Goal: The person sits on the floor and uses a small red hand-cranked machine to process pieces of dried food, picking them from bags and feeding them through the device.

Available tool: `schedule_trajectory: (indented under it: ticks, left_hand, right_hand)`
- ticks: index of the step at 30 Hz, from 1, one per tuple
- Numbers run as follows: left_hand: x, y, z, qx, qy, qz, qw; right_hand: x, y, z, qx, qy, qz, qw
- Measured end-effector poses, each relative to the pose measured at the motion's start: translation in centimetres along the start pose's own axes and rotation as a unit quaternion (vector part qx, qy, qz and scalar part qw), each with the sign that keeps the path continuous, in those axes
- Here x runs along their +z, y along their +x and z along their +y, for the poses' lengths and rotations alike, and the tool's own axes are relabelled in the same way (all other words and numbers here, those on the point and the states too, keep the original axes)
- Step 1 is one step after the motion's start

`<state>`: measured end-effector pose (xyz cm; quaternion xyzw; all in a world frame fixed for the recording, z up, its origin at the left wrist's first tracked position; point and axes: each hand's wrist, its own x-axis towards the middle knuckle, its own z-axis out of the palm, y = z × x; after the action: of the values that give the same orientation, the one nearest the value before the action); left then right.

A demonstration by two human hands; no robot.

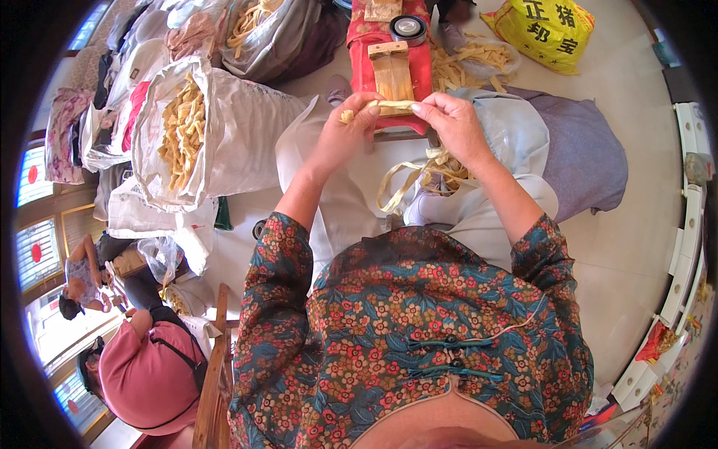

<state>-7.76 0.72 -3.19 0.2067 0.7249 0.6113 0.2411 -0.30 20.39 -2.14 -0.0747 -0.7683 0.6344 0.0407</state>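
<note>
My left hand [356, 120] and my right hand [454, 120] pinch the two ends of a pale yellow twisted strip [392, 104], which is drawn level between them. A short rolled end [347, 116] of similar yellow material pokes out beside my left hand's fingers. Just beyond the strip, a wooden board [392, 73] with a crosspiece lies on a red cloth [362, 73] covering a narrow bench. Below my right hand, loose long yellow strips [401, 179] hang and pile up near my shoe [418, 207].
A white woven sack [241, 129] at left holds many short yellow folded pieces [184, 134]. A round tin [408, 28] stands past the board. Scraps [471, 59] lie by a yellow bag [541, 33]. A person in pink [151, 376] sits at lower left near a wooden chair [216, 365].
</note>
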Motion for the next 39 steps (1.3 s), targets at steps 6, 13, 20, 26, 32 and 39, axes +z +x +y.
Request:
schedule_trajectory:
  ticks: [6, 13, 20, 26, 32, 39]
  left_hand:
    - [0.3, 2.3, -0.4, 0.026, 0.041, 0.052, 0.998]
    - [-0.4, 4.0, -0.8, 0.029, 0.181, 0.086, 0.979]
    - [-0.7, 3.5, -2.7, 0.094, 0.437, 0.128, 0.885]
    - [2.3, -1.9, 0.2, -0.111, -0.083, 0.124, 0.983]
    - [4.8, -5.8, -3.3, -0.264, -0.347, -0.046, 0.899]
    - [5.5, -5.8, -1.7, -0.272, -0.418, 0.056, 0.865]
  right_hand:
    - [0.0, 2.2, 0.9, -0.027, -0.012, 0.027, 0.999]
    - [0.6, 4.4, 0.9, -0.068, -0.032, 0.066, 0.995]
    - [0.4, 3.5, 3.4, 0.006, -0.221, 0.074, 0.973]
    - [1.4, -0.8, 0.4, -0.131, -0.156, 0.107, 0.973]
    - [4.7, -5.4, -0.9, -0.269, -0.060, 0.037, 0.960]
    - [5.3, -7.4, -0.1, -0.270, -0.061, -0.018, 0.961]
